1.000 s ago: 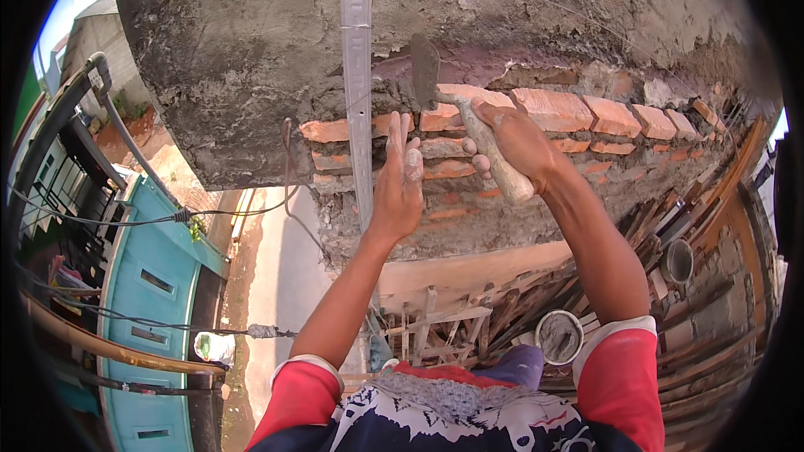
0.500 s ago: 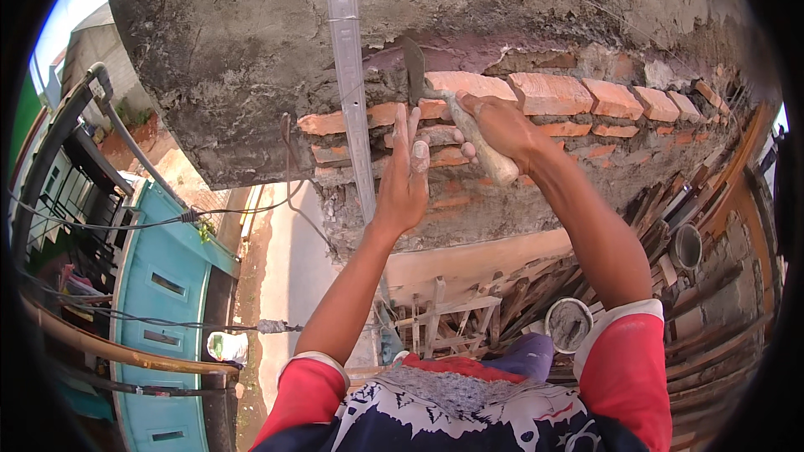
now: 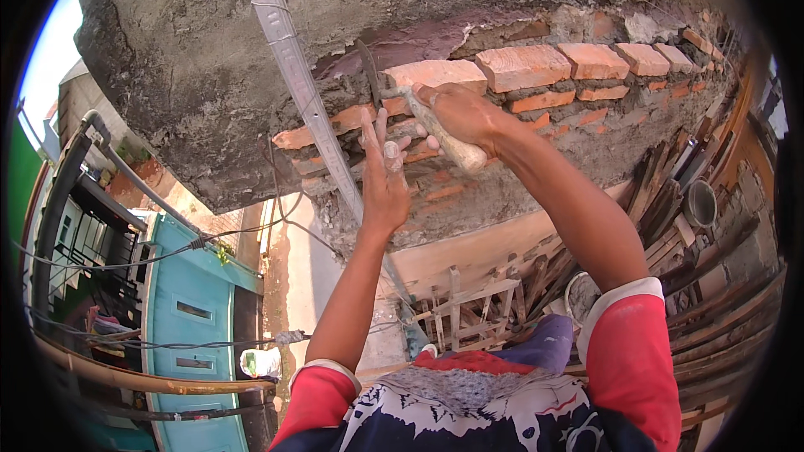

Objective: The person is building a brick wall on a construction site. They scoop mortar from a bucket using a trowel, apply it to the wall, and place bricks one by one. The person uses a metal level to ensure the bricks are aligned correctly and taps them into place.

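Observation:
My right hand (image 3: pixel 461 121) is wrapped round the pale, mortar-smeared handle of a trowel (image 3: pixel 450 144). Its dark blade (image 3: pixel 368 71) stands on edge at the left end of an orange brick (image 3: pixel 440 75) in the top course. Just below the blade, my left hand (image 3: pixel 385 188) is raised with fingers stretched upward and mortar on the tips. Nothing shows in its grasp; whether the fingertips touch the wall is hard to tell. A slotted metal post (image 3: pixel 293 67) slants past the wall, left of both hands.
More bricks (image 3: pixel 523 69) continue the row rightward. A rough cement slab (image 3: pixel 184 75) fills the upper left. Cables (image 3: pixel 167 259) and a turquoise gate (image 3: pixel 197 285) are at lower left. Timber (image 3: pixel 712 343), a mortar bucket (image 3: pixel 582 295) and another bucket (image 3: pixel 702 202) are at lower right.
The whole view has shifted and tilted, so wall and post sit further left and lean more. Both hands keep about the same place at the brick's left end, the trowel still held.

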Demonstrator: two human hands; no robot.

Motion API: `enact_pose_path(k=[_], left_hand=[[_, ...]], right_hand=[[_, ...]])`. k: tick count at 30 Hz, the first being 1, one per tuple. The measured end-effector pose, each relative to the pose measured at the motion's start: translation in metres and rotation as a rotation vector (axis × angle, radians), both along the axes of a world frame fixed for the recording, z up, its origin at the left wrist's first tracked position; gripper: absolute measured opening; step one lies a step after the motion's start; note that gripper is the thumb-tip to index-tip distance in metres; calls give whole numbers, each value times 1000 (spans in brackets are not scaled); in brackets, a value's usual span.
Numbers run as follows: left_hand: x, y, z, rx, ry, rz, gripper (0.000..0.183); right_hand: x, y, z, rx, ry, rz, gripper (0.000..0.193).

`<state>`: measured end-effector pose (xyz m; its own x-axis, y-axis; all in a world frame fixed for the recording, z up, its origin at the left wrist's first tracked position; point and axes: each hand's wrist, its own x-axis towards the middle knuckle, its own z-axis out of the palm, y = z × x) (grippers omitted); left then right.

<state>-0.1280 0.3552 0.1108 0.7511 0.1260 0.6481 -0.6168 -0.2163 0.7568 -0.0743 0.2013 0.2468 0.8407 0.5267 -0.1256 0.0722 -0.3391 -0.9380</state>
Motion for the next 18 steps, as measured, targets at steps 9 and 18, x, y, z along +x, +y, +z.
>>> enact_pose_path(k=[9, 18], left_hand=[[-3, 1, -4, -40, 59, -31, 67], [-7, -15, -20, -32, 17, 40, 73]], right_hand=[[-17, -19, 9, 194, 120, -103, 42], [-40, -66, -22, 412, 22, -115, 48]])
